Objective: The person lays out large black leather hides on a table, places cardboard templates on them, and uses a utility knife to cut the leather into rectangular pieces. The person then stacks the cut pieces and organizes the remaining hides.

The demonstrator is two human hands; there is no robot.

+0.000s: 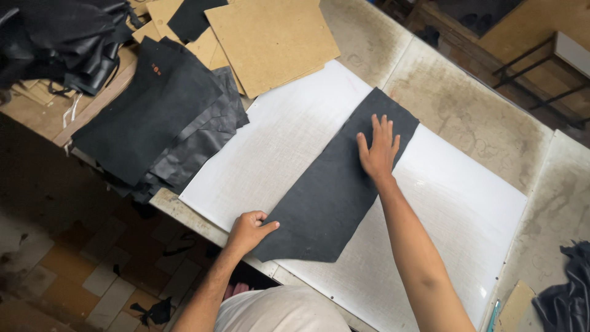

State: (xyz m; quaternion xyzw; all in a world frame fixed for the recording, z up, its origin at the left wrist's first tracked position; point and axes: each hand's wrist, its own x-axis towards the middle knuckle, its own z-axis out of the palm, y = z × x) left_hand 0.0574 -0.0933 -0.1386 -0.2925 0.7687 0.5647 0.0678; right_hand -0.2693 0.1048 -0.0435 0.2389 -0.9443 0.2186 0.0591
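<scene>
Far left, a heap of black leather goods (58, 40) sits at the table's corner, partly cut off by the frame edge, so I can't make out what each piece is. Next to it a stack of dark cut sheets (157, 117) fans out over the table edge, the lower layers mostly hidden under the top one. Behind them lie tan boards (270, 40), overlapping, one covered in part by a black scrap.

On the white cutting board (276, 141) a long dark grey panel (335, 190) lies flat on a slant. The left hand (249, 230) pinches its near corner, thumb on top, the other fingers curled under and out of sight. The right hand (378, 150) presses flat on the panel's far end, fingers spread, gripping nothing.

At the far right a dark bundle (571, 295) is cut off by the frame, beside a tan offcut (515, 305)
</scene>
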